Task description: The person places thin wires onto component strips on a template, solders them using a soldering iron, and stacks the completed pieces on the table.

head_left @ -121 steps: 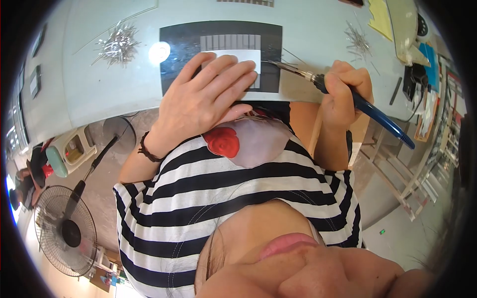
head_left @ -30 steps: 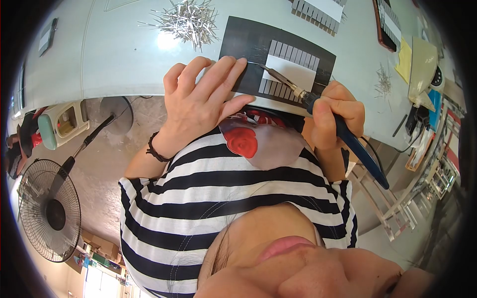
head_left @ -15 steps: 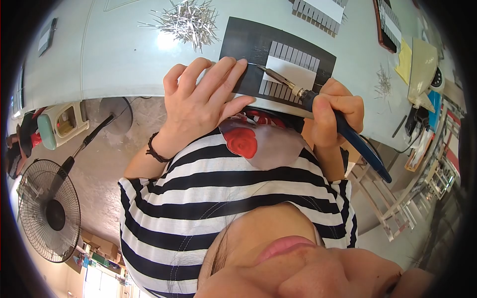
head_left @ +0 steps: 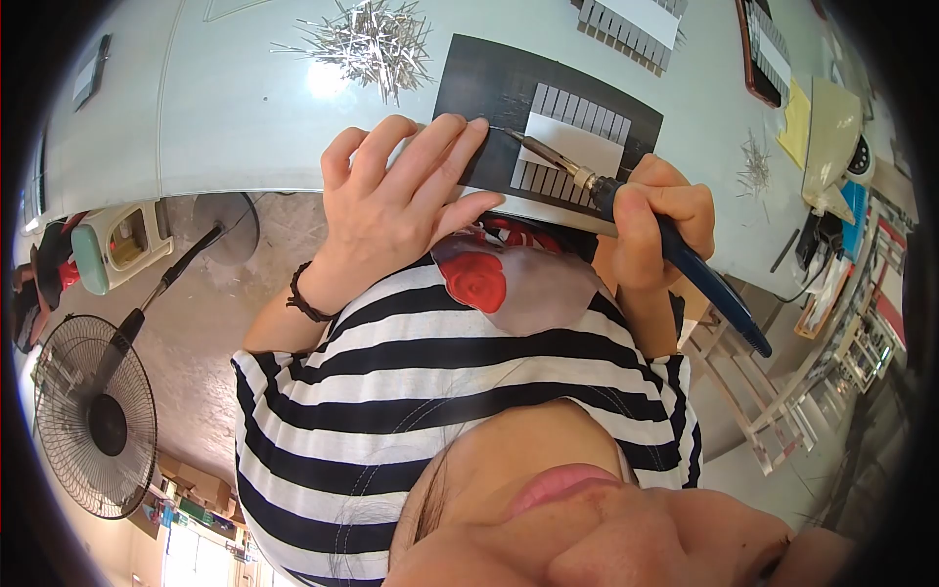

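Observation:
With its index fingertip, my left hand (head_left: 401, 181) presses a thin metal pin (head_left: 498, 128) against a black mat (head_left: 479, 78); its thumb is held apart. A soldering iron (head_left: 685, 264) with a dark blue handle is gripped in my right hand (head_left: 665, 210). The iron's metal tip points left and meets or nearly meets the pin; contact is too small to tell. Under the iron's shaft lies a white card (head_left: 597, 149) with rows of grey strips along two edges. Beyond my left hand is a heap of loose metal pins (head_left: 372, 49).
Another stripped card (head_left: 636, 24) lies at the back, and a phone-like dark red object (head_left: 761, 59) to its right. A smaller pin scatter (head_left: 753, 166) sits at right, near a yellow sheet (head_left: 796, 122). A fan (head_left: 98, 416) stands on the floor at left.

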The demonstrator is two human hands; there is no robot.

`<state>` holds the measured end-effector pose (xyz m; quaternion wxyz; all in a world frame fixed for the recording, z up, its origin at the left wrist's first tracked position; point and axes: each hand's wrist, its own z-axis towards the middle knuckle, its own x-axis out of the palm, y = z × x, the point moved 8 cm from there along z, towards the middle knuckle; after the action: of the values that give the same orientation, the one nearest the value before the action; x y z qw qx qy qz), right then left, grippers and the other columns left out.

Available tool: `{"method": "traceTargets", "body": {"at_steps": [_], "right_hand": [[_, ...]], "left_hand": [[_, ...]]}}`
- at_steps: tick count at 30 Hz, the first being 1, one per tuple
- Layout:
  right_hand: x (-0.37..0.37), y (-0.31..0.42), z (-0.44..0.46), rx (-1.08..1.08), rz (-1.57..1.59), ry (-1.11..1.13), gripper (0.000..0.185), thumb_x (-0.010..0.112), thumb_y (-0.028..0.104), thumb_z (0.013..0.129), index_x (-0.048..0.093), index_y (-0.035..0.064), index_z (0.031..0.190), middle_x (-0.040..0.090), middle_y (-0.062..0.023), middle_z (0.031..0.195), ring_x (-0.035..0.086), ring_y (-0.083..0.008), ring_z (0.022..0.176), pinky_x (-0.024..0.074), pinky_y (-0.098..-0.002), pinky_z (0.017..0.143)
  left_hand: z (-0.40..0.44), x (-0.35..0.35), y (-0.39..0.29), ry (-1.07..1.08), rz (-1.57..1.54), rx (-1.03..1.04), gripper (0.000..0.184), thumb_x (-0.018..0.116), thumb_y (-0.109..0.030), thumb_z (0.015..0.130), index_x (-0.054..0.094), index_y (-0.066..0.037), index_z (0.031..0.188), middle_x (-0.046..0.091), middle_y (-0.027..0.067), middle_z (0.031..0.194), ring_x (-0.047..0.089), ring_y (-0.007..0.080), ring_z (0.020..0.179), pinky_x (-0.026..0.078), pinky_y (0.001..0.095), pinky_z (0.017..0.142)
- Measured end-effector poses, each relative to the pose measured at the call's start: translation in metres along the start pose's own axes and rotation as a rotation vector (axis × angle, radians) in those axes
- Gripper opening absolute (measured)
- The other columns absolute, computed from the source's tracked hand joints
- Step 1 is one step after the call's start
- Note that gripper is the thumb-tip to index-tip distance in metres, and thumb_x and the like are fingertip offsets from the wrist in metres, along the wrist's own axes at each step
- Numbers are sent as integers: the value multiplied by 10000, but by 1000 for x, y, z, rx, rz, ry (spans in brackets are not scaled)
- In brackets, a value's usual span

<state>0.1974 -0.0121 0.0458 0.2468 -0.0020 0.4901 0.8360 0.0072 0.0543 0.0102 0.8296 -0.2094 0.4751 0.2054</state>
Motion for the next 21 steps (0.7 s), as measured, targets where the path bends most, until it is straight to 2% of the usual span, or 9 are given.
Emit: {"method": "traceTargets", "body": {"at_steps": [7, 9, 12, 13, 15, 17, 18, 19, 21], "right_hand": [[-2, -2, 1, 87, 26, -50, 213, 672, -67, 814, 479, 21, 798, 486, -39, 554, 383, -108, 464, 284, -287, 425], [4, 2, 4, 202, -12, -31, 162, 562, -100, 798, 445, 6, 763, 452, -57, 589, 352, -90, 542, 264, -281, 501], [8, 7, 8, 222, -30, -11, 181, 575, -110, 788, 443, 12, 763, 441, -47, 578, 344, -84, 525, 240, -276, 477], [9, 8, 11, 222, -31, -13, 181, 575, -110, 788, 443, 12, 763, 441, -47, 578, 344, -84, 525, 240, -276, 477], [16, 21, 17, 46, -137, 69, 201, 589, -116, 786, 440, 16, 759, 430, -39, 567, 339, -81, 500, 218, -279, 456], [17, 22, 17, 34, -136, 81, 204, 594, -113, 791, 439, 15, 764, 427, -38, 562, 340, -81, 494, 209, -281, 450], [18, 22, 17, 18, -135, 95, 207, 600, -110, 795, 437, 15, 768, 424, -37, 557, 340, -80, 487, 201, -283, 443], [17, 22, 15, 13, -136, 94, 207, 600, -110, 795, 437, 15, 768, 424, -37, 557, 340, -80, 487, 201, -283, 443], [14, 17, 9, 19, -90, 72, 201, 595, -114, 800, 442, 14, 782, 441, -44, 570, 343, -82, 504, 225, -281, 463]], "left_hand": [[3, -4, 6, 33, 16, -35, 543, 631, -582, 894, 712, -192, 1262, 654, -60, 1215, 524, 180, 1091, 319, 373, 981], [4, -7, 12, 49, 35, -49, 535, 626, -574, 903, 712, -185, 1260, 656, -55, 1221, 523, 192, 1102, 315, 378, 991], [4, -11, 28, 71, 67, -78, 516, 623, -554, 917, 712, -175, 1255, 662, -45, 1229, 522, 212, 1119, 307, 385, 1011], [4, -13, 34, 77, 80, -92, 505, 624, -543, 923, 712, -172, 1253, 664, -40, 1230, 521, 222, 1126, 303, 387, 1020], [5, -14, 44, 87, 83, -107, 456, 640, -494, 929, 722, -172, 1242, 667, -32, 1236, 522, 237, 1141, 308, 382, 1029], [6, -18, 61, 5, 107, -170, 466, 665, -559, 894, 741, -196, 1176, 672, -54, 1196, 510, 225, 1137, 302, 376, 982], [7, -21, 68, -12, 84, -194, 383, 716, -465, 894, 753, -191, 1159, 683, -52, 1195, 511, 232, 1134, 310, 379, 982], [7, -20, 72, -17, 85, -192, 383, 716, -465, 894, 753, -191, 1159, 683, -52, 1195, 511, 232, 1134, 310, 379, 982], [5, -20, 84, -89, 32, -243, 309, 751, -350, 880, 761, -182, 1139, 685, -51, 1185, 508, 231, 1131, 319, 382, 978]]}}
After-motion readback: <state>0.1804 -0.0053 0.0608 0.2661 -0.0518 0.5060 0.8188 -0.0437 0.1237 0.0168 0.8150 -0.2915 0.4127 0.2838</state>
